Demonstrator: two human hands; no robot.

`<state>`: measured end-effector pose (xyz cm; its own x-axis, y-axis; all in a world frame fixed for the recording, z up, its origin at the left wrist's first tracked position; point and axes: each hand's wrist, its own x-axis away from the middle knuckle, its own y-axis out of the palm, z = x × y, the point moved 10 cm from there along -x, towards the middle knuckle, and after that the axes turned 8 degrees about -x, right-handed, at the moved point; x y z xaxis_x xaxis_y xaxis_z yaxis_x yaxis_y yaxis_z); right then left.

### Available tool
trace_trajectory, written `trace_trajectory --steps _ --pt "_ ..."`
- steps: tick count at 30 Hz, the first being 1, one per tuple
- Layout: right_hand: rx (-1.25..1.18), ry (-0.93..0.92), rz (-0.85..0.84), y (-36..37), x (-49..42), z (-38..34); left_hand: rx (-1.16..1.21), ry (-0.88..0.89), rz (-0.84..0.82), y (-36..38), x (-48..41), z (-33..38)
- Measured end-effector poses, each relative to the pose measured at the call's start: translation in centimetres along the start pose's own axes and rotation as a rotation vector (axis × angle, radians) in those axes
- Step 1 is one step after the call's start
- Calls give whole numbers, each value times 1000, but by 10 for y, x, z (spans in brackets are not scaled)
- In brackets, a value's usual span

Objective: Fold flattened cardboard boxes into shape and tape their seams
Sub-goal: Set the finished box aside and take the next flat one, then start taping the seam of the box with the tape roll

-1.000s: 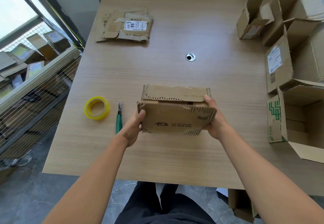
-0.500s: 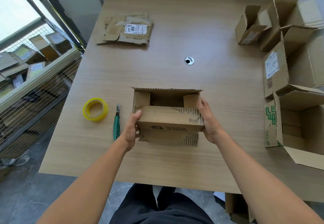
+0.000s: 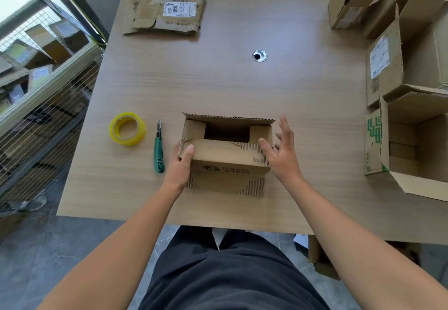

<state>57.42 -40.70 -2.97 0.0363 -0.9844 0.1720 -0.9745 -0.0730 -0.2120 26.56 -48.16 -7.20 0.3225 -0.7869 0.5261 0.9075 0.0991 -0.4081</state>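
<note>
Two bare hands work a small corrugated box [image 3: 228, 162] standing near the wooden table's [image 3: 218, 79] front edge. The left hand [image 3: 180, 166] grips its near left corner, and the right hand [image 3: 281, 149] is spread open beside it. The box is squared, its flaps half folded and untaped. A glossy yellow tape roll [image 3: 127, 129] and a green knife [image 3: 158, 148] lie to the left, and flattened boxes [image 3: 164, 14] wait beyond.

A brown wooden table [image 3: 218, 79] is standing on a grey floor [image 3: 60, 249]. A small round metal hole [image 3: 259, 55] is sitting in the tabletop. A wire rack [image 3: 43, 115] is standing beside the table's left edge
</note>
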Motion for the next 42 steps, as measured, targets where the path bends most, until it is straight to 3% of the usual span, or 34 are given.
trace_trajectory --steps 2,6,9,12,15,18,21,22,24,26,31,33,37,39,42 --pt "118 -186 -68 5 -8 -20 -126 171 110 -14 0 28" --pt "341 -320 -108 9 -11 -28 -469 560 306 -32 1 91" --pt "483 -400 -93 13 -1 -33 -790 812 185 0 3 112" --pt "644 -424 -70 26 0 -45 -975 872 155 17 10 98" --pt "895 -380 -200 72 1 -48 -1007 840 202 20 6 102" --pt "1079 -247 -309 105 2 -32 -758 728 133 2 -12 111" --pt "1110 -235 -314 112 -4 -30 -477 421 364 -88 -46 79" --pt "1125 -246 -308 113 -5 -31 -514 266 416 -120 -59 55" --pt "1146 -269 -293 116 -7 -31 -758 19 341 -157 -84 8" --pt "1136 -286 -272 119 -7 -33 -977 -30 187 -163 -103 -17" --pt "1150 -287 -253 128 -14 -38 -1184 209 157 -169 -118 -1" --pt "1159 -251 -277 127 -16 -40 -1086 348 183 -166 -109 28" --pt "1069 -173 -295 124 -18 -44 -824 908 288 -125 -49 120" --pt "959 -139 -289 124 -20 -47 -828 1073 214 -86 -23 142" --pt "755 -85 -246 118 -25 -55 -972 1151 81 -35 -10 144"
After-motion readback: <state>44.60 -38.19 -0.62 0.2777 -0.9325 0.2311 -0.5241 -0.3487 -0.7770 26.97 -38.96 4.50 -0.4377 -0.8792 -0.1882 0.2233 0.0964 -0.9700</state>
